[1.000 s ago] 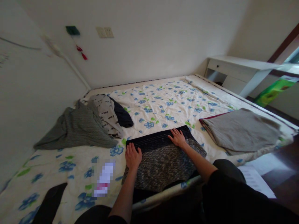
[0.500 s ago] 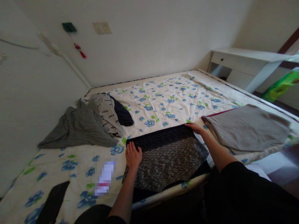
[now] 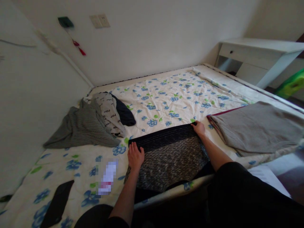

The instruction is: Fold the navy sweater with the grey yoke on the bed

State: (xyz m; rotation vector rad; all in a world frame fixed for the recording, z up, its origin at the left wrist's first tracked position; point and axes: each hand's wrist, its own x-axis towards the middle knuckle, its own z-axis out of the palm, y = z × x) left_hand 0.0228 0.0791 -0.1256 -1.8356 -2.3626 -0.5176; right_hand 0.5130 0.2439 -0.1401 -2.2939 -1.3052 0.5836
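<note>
A folded knit garment (image 3: 173,158), speckled grey-brown with a black band along its far edge, lies at the bed's near edge. Flat on its left far corner rests my left hand (image 3: 136,155), fingers stretched out. My right hand (image 3: 199,128) pinches the right far corner between thumb and fingers. To the right, close to my right forearm, a folded grey ribbed garment (image 3: 256,129) lies over something dark red. At the left is a loose heap with a grey-green knit garment (image 3: 83,126), a light grey printed garment (image 3: 109,110) and a dark navy one (image 3: 124,110).
Beneath everything spreads a white sheet with blue flowers (image 3: 163,104). A black phone (image 3: 58,202) and a pixelated strip (image 3: 108,177) lie at the near left. Walls border the bed at the left and far side. A white desk (image 3: 256,57) stands at the far right.
My right hand has slid slightly outward at the corner, and its fingers have closed around the edge. My left hand stays in place. The camera view has shifted a little.
</note>
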